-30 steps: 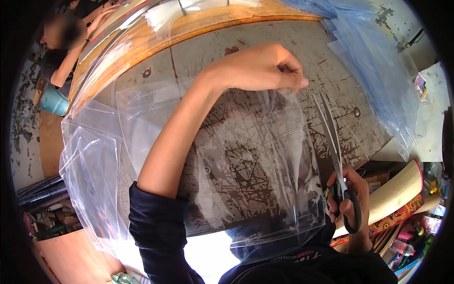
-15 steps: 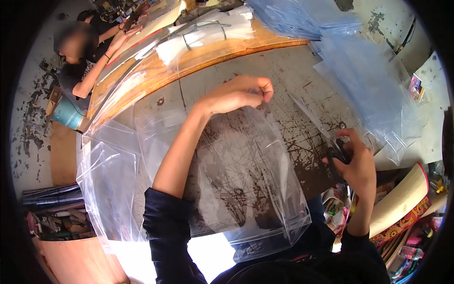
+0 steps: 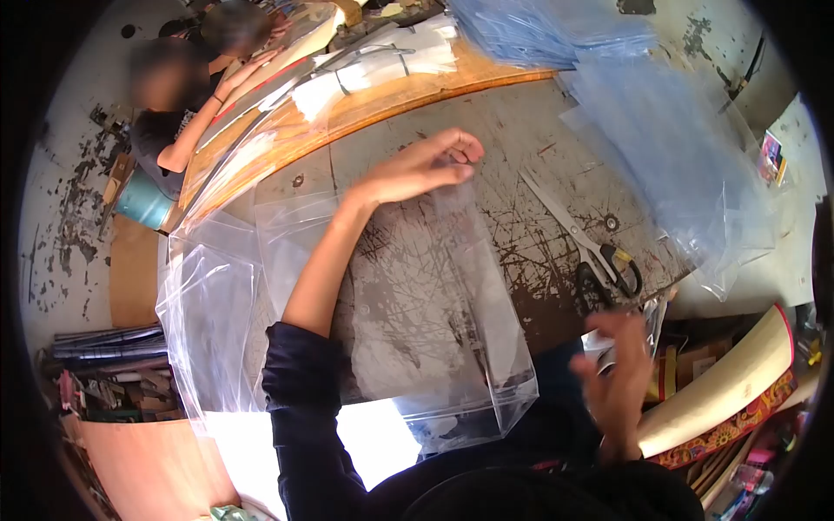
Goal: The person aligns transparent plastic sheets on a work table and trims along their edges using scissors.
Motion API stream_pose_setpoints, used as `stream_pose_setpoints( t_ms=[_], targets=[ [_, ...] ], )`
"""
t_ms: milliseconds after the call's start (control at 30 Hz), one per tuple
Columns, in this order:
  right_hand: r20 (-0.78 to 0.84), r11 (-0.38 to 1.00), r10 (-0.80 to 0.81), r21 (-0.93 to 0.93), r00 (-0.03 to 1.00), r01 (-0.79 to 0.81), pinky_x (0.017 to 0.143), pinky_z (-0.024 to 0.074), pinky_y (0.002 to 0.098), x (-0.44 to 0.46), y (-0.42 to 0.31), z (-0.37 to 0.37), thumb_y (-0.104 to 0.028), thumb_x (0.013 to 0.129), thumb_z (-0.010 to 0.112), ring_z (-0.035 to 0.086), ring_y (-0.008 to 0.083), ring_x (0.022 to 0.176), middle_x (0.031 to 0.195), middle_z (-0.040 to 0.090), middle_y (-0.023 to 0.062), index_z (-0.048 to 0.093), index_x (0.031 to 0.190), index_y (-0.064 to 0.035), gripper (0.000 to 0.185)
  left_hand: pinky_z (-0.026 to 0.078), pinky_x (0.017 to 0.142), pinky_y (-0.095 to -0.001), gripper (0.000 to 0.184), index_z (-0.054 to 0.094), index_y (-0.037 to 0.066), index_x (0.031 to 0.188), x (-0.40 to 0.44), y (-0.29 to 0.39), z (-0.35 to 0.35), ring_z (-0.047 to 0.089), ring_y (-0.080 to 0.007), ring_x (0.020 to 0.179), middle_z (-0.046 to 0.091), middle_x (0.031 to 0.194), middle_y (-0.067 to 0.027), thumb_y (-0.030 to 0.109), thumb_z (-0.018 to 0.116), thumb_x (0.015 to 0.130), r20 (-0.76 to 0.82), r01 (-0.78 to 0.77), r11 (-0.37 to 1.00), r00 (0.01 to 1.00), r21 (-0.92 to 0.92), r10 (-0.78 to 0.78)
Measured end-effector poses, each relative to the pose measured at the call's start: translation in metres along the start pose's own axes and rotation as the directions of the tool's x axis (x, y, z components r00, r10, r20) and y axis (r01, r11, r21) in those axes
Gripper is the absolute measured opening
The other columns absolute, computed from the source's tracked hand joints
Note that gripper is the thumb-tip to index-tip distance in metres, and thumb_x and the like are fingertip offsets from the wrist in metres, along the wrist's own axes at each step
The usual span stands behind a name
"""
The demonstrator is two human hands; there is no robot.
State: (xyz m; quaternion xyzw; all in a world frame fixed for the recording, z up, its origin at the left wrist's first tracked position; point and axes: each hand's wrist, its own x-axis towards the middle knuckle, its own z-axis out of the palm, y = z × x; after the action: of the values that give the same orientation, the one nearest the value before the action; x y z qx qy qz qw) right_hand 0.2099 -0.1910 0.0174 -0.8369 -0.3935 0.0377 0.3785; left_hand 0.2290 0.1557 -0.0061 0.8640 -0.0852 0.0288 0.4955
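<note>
My left hand pinches the far end of a clear plastic bag, which stretches over the scratched table toward my body and hangs past the near edge. Scissors with black handles lie on the table to the right, blades pointing away and slightly apart. Just below the handles is my right hand, smeared by motion but with fingers apart and nothing in them. More clear plastic sheets lie at the left.
A stack of bluish plastic sheets covers the right back. Bundled white sheets lie on a wooden board at the far side, where other people sit. A rolled sheet sticks up at the lower right.
My right hand has let go of the scissors, leaving them on the table, and has drawn back toward my body. My left hand has shifted slightly left with the bag.
</note>
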Motion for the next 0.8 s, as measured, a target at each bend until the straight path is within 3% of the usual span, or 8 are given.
stream_pose_setpoints(
  t_ms=[200,267,367,400,567,700,767,800],
  targets=[
    [0.274,0.822,0.140,0.504,0.951,-0.266,0.064,0.0519,0.0279,-0.041,0.011,0.054,-0.014,0.080,0.065,0.057,0.0186,0.088,0.099,0.054,0.0142,0.046,0.106,0.0007,0.036,0.033,0.094,-0.0405,0.053,0.044,0.014,0.121,0.004,0.004,0.027,0.040,-0.0298,0.109,0.042,0.110,-0.0133,0.044,0.060,0.081,-0.194,0.091,0.815,0.981,0.572,0.027],
    [0.227,0.401,0.270,0.857,0.936,-0.323,0.062,0.0533,0.0264,-0.042,0.010,0.061,-0.008,0.084,0.059,0.057,0.0122,0.083,0.100,0.055,0.0149,0.042,0.111,0.0012,0.033,0.033,0.095,-0.0420,0.054,0.042,0.013,0.124,0.002,0.005,0.035,0.039,-0.0304,0.110,0.040,0.112,-0.0152,0.045,0.057,0.082,-0.249,0.148,0.793,0.968,0.590,0.005],
    [0.270,0.563,0.287,0.728,0.919,-0.390,0.057,0.0536,0.0253,-0.025,0.004,0.037,-0.003,0.087,0.051,0.058,0.0106,0.077,0.094,0.058,0.0131,0.044,0.111,0.0021,0.026,0.033,0.094,-0.0424,0.059,0.036,0.013,0.129,-0.004,0.003,0.037,0.039,-0.0316,0.109,0.035,0.117,-0.0180,0.046,0.053,0.084,-0.338,0.230,0.776,0.941,0.587,-0.024],
    [0.165,0.706,0.252,0.643,0.954,-0.298,0.053,0.0530,0.0237,-0.020,0.005,0.029,-0.005,0.088,0.049,0.059,0.0101,0.071,0.087,0.059,0.0106,0.047,0.111,0.0026,0.024,0.035,0.093,-0.0414,0.062,0.031,0.013,0.133,-0.006,0.005,0.037,0.039,-0.0321,0.108,0.032,0.120,-0.0188,0.046,0.052,0.085,-0.395,0.281,0.777,0.918,0.564,-0.045],
    [-0.255,0.744,0.056,0.656,0.965,0.131,0.052,0.0466,0.0184,0.012,0.026,-0.009,-0.008,0.090,0.049,0.059,0.0092,0.074,0.094,0.059,0.0095,0.051,0.114,0.0009,0.026,0.032,0.098,-0.0433,0.074,0.017,0.013,0.140,-0.072,0.066,0.023,0.031,-0.0385,0.119,0.021,0.133,-0.0257,0.049,0.050,0.085,-0.482,0.304,0.771,0.876,0.560,0.004],
    [-0.651,0.827,0.035,0.445,0.758,0.344,0.058,0.0423,0.0151,0.045,0.054,-0.047,-0.007,0.089,0.050,0.057,0.0099,0.083,0.103,0.057,0.0067,0.055,0.112,0.0013,0.025,0.027,0.102,-0.0484,0.070,0.032,0.001,0.133,-0.157,0.096,0.010,0.023,-0.0459,0.125,0.021,0.135,-0.0322,0.048,0.051,0.084,-0.654,0.643,0.314,0.752,0.699,-0.083],
    [-0.686,0.882,0.100,0.396,0.721,0.254,0.066,0.0482,0.0247,0.063,0.060,-0.091,-0.009,0.088,0.051,0.056,0.0138,0.087,0.105,0.057,0.0099,0.052,0.117,0.0006,0.030,0.027,0.101,-0.0488,0.065,0.038,0.000,0.129,-0.237,0.053,-0.015,0.028,-0.0454,0.123,0.030,0.132,-0.0320,0.046,0.050,0.085,-0.724,0.726,0.031,0.687,0.687,-0.059],
    [-0.694,0.898,0.122,0.382,0.710,0.219,0.069,0.0502,0.0279,0.072,0.067,-0.118,-0.009,0.088,0.051,0.056,0.0151,0.088,0.106,0.056,0.0110,0.050,0.119,0.0004,0.032,0.028,0.101,-0.0476,0.063,0.040,-0.001,0.128,-0.260,0.060,-0.015,0.030,-0.0443,0.123,0.033,0.130,-0.0320,0.045,0.050,0.086,-0.837,0.845,0.069,0.535,0.531,-0.116]
  ],
)
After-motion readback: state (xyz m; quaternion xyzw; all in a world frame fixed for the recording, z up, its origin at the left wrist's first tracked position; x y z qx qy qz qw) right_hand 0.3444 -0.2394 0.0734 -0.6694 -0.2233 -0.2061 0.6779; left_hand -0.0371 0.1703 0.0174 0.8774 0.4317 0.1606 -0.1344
